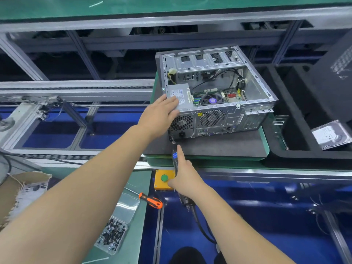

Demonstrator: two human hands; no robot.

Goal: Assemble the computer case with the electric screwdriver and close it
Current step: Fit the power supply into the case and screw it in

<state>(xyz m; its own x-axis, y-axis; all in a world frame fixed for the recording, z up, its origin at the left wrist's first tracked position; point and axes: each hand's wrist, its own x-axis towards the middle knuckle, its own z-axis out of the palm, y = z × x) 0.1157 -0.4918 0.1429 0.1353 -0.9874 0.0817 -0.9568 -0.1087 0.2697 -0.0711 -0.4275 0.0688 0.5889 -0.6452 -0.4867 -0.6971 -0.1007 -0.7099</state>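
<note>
The left hand lies flat on the power supply, steadying the computer case. The right hand grips the electric screwdriver, index finger extended, with the bit at the case's rear lower corner.

— How is the light? 
— Bright, even and cool, from overhead; shadows are soft and short, with dim recesses under the conveyor frame. 
— Any glare? 
— Pale sheen on the aluminium rails and the clear screw box. 
— Sharpness? 
— Fair at centre; wide-angle bending curves the edges, and the near forearms look stretched and slightly soft.
</note>
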